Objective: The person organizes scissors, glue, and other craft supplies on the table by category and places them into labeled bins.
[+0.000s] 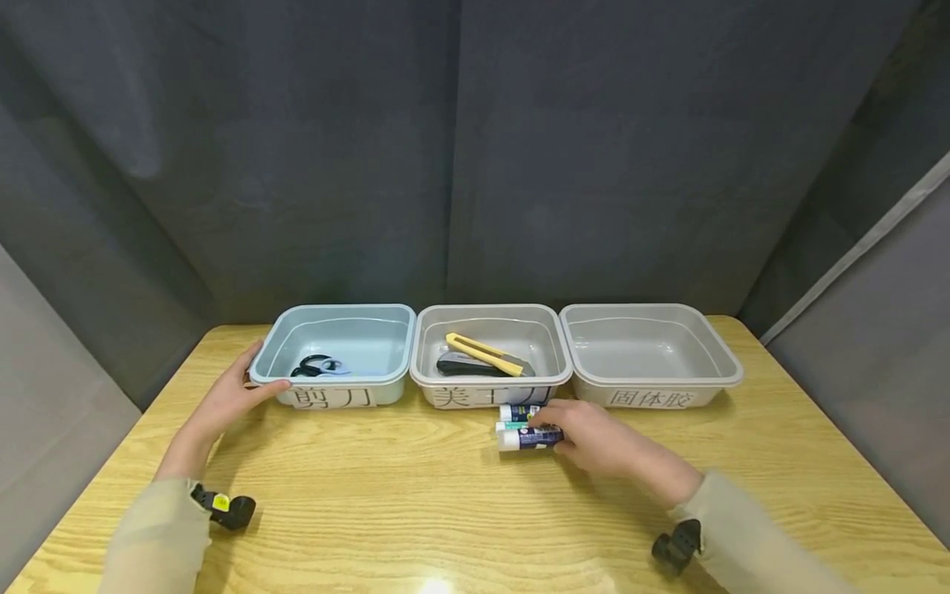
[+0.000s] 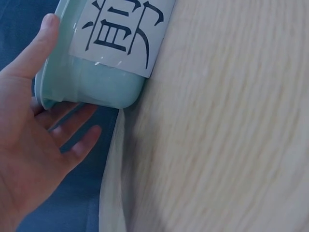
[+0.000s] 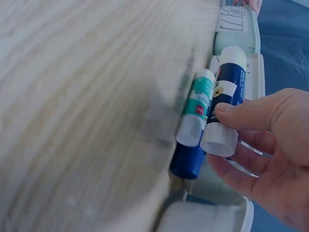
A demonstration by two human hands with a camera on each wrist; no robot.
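My left hand (image 1: 227, 396) rests at the near-left corner of a light blue bin (image 1: 408, 351), thumb along its front rim and other fingers loosely spread by its side. Black-handled scissors (image 1: 315, 367) lie inside. In front of the middle bin, my right hand (image 1: 594, 437) pinches a navy glue stick (image 3: 230, 79) with white ends between thumb and fingers. Right against it are a green glue stick (image 3: 198, 99) and another with a blue end (image 3: 187, 160). The fingers partly cover these sticks in the head view.
A grey middle bin (image 1: 490, 312) holds a yellow utility knife (image 1: 482, 353) and a black one (image 1: 469, 365). To its right stands another grey bin (image 1: 653, 384). All bins bear handwritten labels and stand along the table's (image 1: 386, 511) back edge, before a dark curtain (image 1: 445, 165).
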